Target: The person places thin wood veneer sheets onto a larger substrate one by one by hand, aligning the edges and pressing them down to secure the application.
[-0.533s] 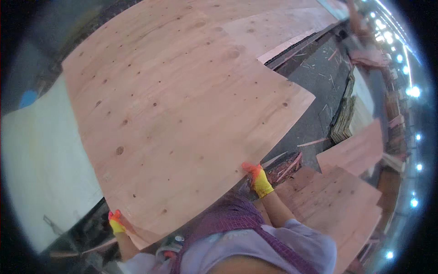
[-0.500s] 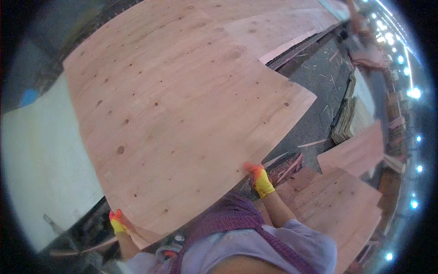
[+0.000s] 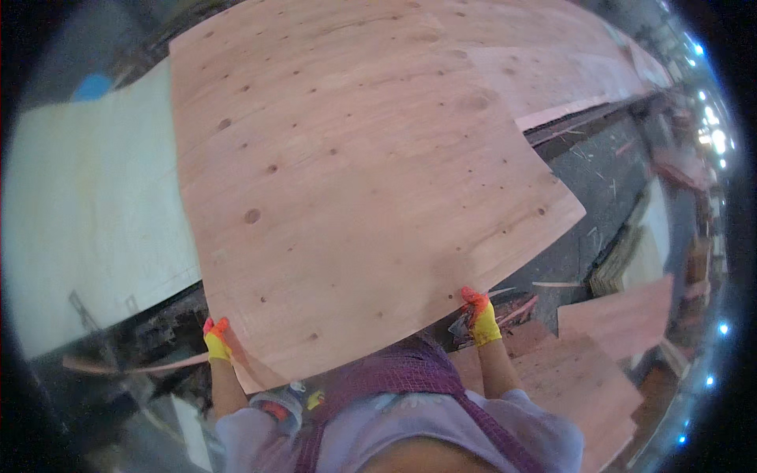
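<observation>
A large, thin, pinkish sheet of wood veneer (image 3: 355, 197), dotted with dark knots, spreads in front of me. My left hand (image 3: 217, 337), in a yellow glove with orange-red fingers, grips its near left edge. On the near right edge, my right hand (image 3: 481, 315) in a matching glove holds the sheet, thumb on top and the other fingers hidden beneath. The sheet's near edge bows slightly close to my purple apron (image 3: 394, 372). Its far part lies over or against more pinkish veneer (image 3: 544, 75), and I cannot tell exactly where they meet.
A pale whitish board (image 3: 102, 213) lies to the left. At right are a stack of thin sheets (image 3: 619, 264), broken veneer pieces (image 3: 583, 386) and a dark floor (image 3: 583, 173) strewn with splinters. A curved wood strip (image 3: 169, 364) sticks out at lower left. A blue object (image 3: 92, 87) shows far left.
The view has turned, so the sheet and surroundings sit farther right, with the near left corner higher. Both hands keep their hold on the sheet's edges.
</observation>
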`<action>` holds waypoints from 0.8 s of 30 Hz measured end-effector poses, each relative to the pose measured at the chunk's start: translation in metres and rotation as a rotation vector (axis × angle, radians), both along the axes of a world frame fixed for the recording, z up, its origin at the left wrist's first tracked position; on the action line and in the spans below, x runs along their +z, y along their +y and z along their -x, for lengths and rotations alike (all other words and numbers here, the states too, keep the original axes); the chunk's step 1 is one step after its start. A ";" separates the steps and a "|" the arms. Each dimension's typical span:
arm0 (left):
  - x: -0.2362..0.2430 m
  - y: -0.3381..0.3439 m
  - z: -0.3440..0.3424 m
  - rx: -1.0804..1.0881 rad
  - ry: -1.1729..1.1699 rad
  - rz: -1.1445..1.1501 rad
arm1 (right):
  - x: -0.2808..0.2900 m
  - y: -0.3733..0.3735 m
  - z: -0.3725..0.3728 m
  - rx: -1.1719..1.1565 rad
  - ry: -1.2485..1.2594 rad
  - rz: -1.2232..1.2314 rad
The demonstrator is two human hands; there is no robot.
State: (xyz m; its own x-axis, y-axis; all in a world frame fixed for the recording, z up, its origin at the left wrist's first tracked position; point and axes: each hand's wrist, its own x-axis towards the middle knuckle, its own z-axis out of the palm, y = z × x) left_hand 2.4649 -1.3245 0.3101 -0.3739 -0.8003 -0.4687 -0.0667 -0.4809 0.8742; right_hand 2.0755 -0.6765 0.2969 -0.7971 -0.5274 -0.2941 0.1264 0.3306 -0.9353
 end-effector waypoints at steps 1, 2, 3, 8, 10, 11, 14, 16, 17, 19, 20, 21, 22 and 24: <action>-0.005 -0.004 -0.014 0.014 0.017 0.017 | 0.023 -0.023 -0.004 -0.353 -0.496 0.291; -0.006 -0.003 -0.021 0.044 0.007 0.021 | 0.044 -0.035 -0.002 -0.325 -0.510 0.285; -0.005 0.000 -0.017 0.060 -0.018 -0.036 | 0.059 -0.043 0.002 -0.401 -0.454 0.176; -0.009 0.023 -0.009 0.212 0.042 -0.060 | 0.103 -0.061 0.007 -0.510 -0.340 0.017; -0.035 0.019 -0.032 0.168 -0.046 -0.034 | 0.099 -0.058 0.010 -0.446 -0.398 -0.063; -0.042 0.019 -0.036 0.161 -0.079 -0.021 | 0.095 -0.059 0.008 -0.460 -0.319 0.015; -0.025 0.025 -0.009 0.094 -0.103 -0.131 | 0.070 -0.032 0.008 -0.408 -0.094 -0.022; -0.028 0.023 -0.017 0.148 -0.142 -0.108 | 0.070 -0.038 0.010 -0.574 -0.334 0.118; -0.031 0.022 -0.020 0.193 -0.178 -0.088 | 0.070 -0.041 0.009 -0.569 -0.337 0.118; -0.039 0.015 -0.032 0.228 -0.141 -0.066 | 0.095 -0.065 0.007 -0.560 -0.449 0.081; -0.040 0.011 -0.039 0.253 -0.098 -0.043 | 0.094 -0.065 0.009 -0.555 -0.453 0.080; -0.039 0.012 -0.033 0.242 -0.098 -0.056 | 0.093 -0.057 0.009 -0.515 -0.368 0.030; -0.033 0.010 -0.029 0.164 -0.116 -0.040 | 0.088 -0.052 0.009 -0.469 -0.286 -0.015; -0.013 0.009 -0.009 0.064 -0.128 -0.035 | 0.077 -0.041 0.013 -0.483 -0.326 -0.011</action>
